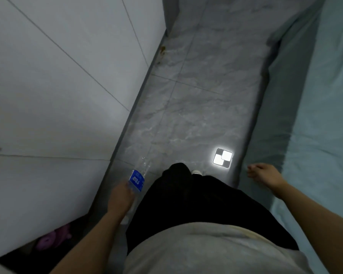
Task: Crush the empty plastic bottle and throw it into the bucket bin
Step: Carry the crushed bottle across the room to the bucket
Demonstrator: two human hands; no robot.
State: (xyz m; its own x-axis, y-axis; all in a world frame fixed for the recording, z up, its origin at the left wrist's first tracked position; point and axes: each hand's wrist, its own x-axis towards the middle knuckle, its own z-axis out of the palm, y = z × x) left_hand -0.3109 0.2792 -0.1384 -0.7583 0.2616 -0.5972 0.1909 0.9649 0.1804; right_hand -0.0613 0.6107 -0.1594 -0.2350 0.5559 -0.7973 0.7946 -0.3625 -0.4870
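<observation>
My left hand [120, 196] grips a clear plastic bottle [140, 176] with a blue label, low at my left side. The bottle points forward and down toward the floor, its far end blurred. My right hand [262, 173] hangs free at my right side, fingers loosely apart, holding nothing. No bucket bin shows in the head view.
I stand in a narrow aisle of grey marble-pattern floor tiles [186, 107]. White cabinet doors [48, 86] line the left; a bed with a pale blue sheet [315, 115] runs along the right. A ceiling light reflects on the floor [222, 158]. A purple object [52, 239] lies under the cabinet.
</observation>
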